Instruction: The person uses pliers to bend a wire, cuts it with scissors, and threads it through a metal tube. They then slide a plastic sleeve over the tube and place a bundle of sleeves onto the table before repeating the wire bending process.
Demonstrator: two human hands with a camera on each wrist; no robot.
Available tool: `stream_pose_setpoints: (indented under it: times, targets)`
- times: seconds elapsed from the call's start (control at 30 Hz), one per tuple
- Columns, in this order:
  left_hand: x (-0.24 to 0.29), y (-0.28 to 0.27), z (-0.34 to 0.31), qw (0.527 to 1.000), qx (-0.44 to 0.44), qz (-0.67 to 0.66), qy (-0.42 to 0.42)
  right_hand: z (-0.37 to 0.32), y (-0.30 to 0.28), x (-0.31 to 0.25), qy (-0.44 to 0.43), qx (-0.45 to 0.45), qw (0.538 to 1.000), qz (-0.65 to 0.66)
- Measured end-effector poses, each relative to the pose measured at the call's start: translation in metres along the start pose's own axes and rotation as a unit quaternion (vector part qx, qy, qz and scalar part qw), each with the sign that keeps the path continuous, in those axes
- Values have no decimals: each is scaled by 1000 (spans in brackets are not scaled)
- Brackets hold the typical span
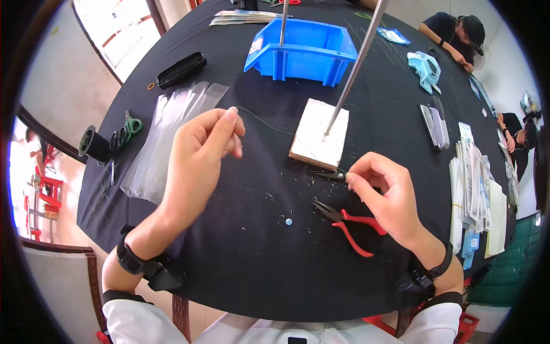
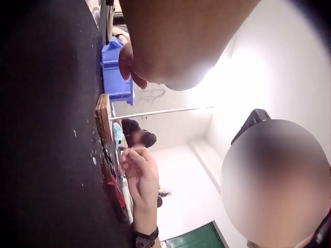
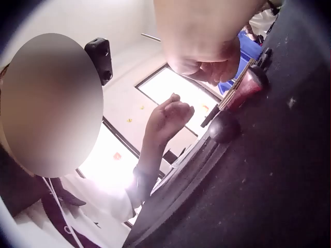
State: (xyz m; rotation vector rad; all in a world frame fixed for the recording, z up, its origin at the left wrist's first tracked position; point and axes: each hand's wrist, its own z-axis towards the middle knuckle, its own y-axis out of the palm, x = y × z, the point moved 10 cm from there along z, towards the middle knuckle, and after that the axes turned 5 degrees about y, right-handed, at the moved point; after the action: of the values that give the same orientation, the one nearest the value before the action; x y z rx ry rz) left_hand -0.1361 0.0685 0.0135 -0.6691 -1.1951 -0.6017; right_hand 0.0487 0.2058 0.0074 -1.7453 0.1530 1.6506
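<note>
My left hand (image 1: pixel 197 149), raised left of the white block, pinches a thin thread (image 1: pixel 266 123) between thumb and forefinger. The thread slants down to the right, passing over the block (image 1: pixel 321 129), which has a metal rod (image 1: pixel 349 80) standing on it. Beyond the block's near edge my right hand (image 1: pixel 389 192) pinches the thread's other stretch with thumb and forefinger. Just left of those fingertips shows a dark pointed tool (image 1: pixel 327 174) with a silver pivot; its rear part is hidden by the hand. Red-handled pliers (image 1: pixel 344 221) lie below, jaws apart, near a small pale-blue disc (image 1: pixel 289 222).
A blue bin (image 1: pixel 303 57) stands behind the block. Clear plastic sleeves (image 1: pixel 166 137), green-handled scissors (image 1: pixel 132 124) and a black spool (image 1: pixel 94 144) lie left. Paper packets (image 1: pixel 470 183) and a stapler (image 1: pixel 435 123) are right. Small clippings dot the black tablecloth. Other people sit across.
</note>
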Motion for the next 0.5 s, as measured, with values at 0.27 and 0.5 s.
stream_pose_setpoints:
  times: [0.27, 0.5]
  targets:
    - [71, 10, -19, 877, 21, 421, 232, 0, 3, 5, 18, -8, 1000, -11]
    - [18, 48, -26, 888, -261, 333, 179, -1, 8, 8, 13, -22, 1000, -7]
